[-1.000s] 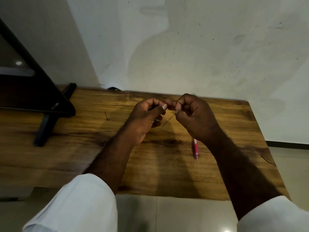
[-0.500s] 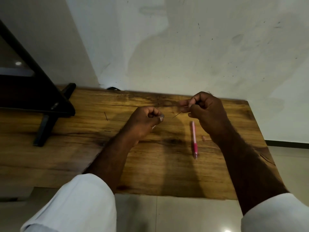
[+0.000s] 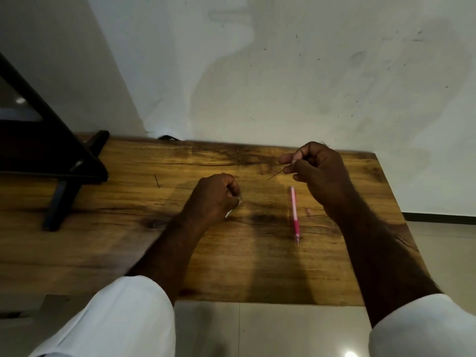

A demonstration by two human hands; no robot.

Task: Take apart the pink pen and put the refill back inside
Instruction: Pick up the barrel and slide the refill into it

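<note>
Wood table (image 3: 128, 253) lay under both hands: the left hand (image 3: 213, 199) fisted around a barely visible pale piece (image 3: 228, 214), the right hand (image 3: 319, 173) pinching the refill (image 3: 275, 174). Between them, nearer the right, the pen (image 3: 294, 215) lay flat. That refill looked hair-thin, light and probably brittle, best pinched close to its end.
</note>
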